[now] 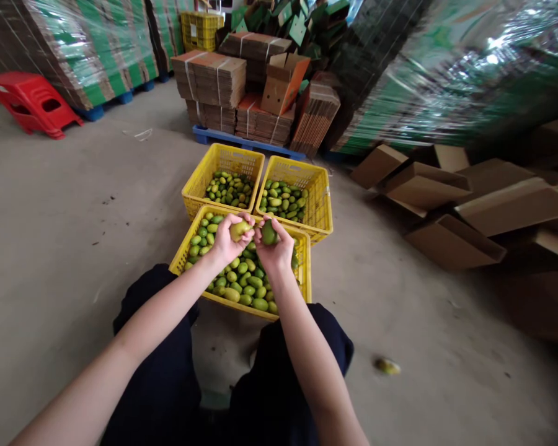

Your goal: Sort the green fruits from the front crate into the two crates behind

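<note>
My left hand [229,239] is closed around a yellowish mango [240,231]. Beside it, almost touching, my right hand [279,246] grips a dark green mango [268,233]. Both hands are held above the near yellow crate [307,272], which is filled with green and yellow mangoes [244,282]. Behind that crate stand two more yellow crates, a left one [190,189] and a right one [324,207]. Each of these has a layer of mangoes in it, the left ones yellower, the right ones greener.
Tied stacks of flat cardboard [216,80] rest on a blue pallet [246,144] behind the crates. Open cardboard boxes [456,241] lie at right. A red stool [32,102] stands at left, near wrapped pallets [97,49]. One loose fruit [387,365] lies on the floor.
</note>
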`<state>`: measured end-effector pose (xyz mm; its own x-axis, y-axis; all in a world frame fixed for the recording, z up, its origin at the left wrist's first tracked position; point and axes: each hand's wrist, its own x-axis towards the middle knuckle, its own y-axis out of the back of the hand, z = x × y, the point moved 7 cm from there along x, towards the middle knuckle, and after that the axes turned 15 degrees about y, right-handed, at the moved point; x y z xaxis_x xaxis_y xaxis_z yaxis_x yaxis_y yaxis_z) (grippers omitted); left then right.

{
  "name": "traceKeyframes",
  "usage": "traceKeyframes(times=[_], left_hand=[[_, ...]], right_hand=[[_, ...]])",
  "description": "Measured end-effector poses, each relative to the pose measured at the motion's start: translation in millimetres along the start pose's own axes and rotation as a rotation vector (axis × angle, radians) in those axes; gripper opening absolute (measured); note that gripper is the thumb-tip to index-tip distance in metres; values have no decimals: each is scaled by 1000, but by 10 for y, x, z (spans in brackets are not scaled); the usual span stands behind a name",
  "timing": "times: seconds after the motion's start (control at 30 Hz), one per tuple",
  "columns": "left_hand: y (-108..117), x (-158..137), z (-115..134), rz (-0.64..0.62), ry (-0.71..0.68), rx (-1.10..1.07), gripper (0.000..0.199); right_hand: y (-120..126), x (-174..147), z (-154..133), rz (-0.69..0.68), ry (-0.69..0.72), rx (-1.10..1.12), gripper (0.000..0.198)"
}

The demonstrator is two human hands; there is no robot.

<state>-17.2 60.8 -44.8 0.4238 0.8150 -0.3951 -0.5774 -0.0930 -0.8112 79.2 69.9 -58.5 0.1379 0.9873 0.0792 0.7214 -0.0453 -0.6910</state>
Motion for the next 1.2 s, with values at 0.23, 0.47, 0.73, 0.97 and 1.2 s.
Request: traceKeyframes(times=[0.23,0.47,0.73,0.97,1.2], left_hand=[[-20,33,-27,31,13,-94,8],[62,91,62,12,-146,-180,9],[99,216,-11,6,-190,-111,31],[73,197,-50,6,-151,-166,29],[66,193,-60,-10,-108,-242,26]], right_hand=[[-65,125,-49,-4,75,-34,19],[10,111,-16,123,122,115,17],[53,125,67,120,163,64,34],[20,139,31,85,169,17,35],[-17,115,35,94,142,97,29]])
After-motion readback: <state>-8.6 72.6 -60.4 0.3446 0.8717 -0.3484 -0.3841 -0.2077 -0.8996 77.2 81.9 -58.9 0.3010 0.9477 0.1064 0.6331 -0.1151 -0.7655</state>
